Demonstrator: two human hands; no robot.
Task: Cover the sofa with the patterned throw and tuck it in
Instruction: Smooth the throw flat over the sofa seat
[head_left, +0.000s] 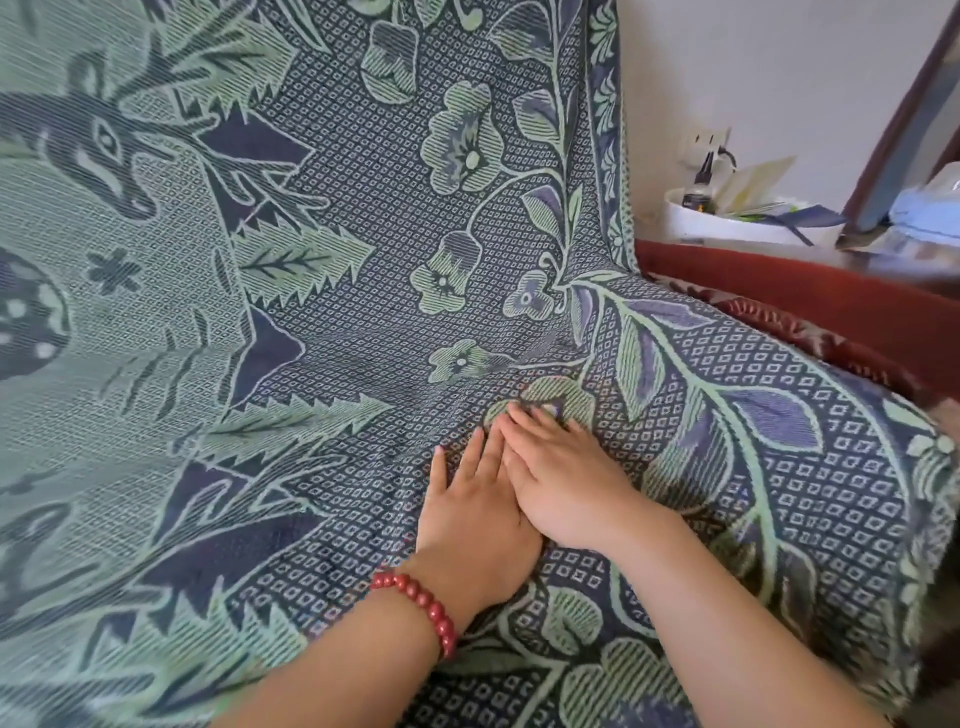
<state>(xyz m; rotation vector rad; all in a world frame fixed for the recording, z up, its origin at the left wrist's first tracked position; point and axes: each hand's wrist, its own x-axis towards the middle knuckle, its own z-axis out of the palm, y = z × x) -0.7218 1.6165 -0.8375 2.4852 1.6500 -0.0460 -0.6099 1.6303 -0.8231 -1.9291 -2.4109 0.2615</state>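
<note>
Both hands press the patterned throw into the sofa's seat crease.

The throw (363, 260) drapes over the back and seat of the red sofa (779, 291), whose right end is bare. The left hand (475, 509), with a red bead bracelet (421, 603), and the right hand (561, 473) lie flat with fingers straight, grasping nothing. The label on the bottle (698, 187) in the white tub (727, 223) is too small to read.

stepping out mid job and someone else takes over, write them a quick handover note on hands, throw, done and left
Left hand: open, flat on the throw, pressing at the seat-back crease.
Right hand: open, flat beside it, partly over the left fingers.
Done: throw drapes backrest and seat.
Left: finish the tuck along the crease; the sofa shows bare red at its right end.
</note>
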